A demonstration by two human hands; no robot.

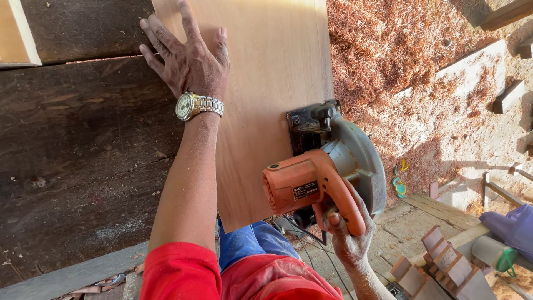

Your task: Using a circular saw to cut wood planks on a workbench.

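A light brown plywood sheet (266, 83) lies on a dark wooden workbench (78, 161), its right part hanging past the bench edge. My left hand (186, 58) presses flat on the sheet's left edge, fingers spread, a metal wristwatch (191, 105) on the wrist. My right hand (347, 236) grips the handle of an orange circular saw (319, 178). The saw's black base plate (305, 130) rests on the sheet near its right edge, with the grey blade guard (366, 166) just outside that edge.
Reddish sawdust (400, 61) covers the ground to the right. Small wooden blocks (444, 266) are stacked at lower right beside a purple cloth (513, 225). Black cables (302, 236) hang under the saw. A pale board (16, 33) sits at top left.
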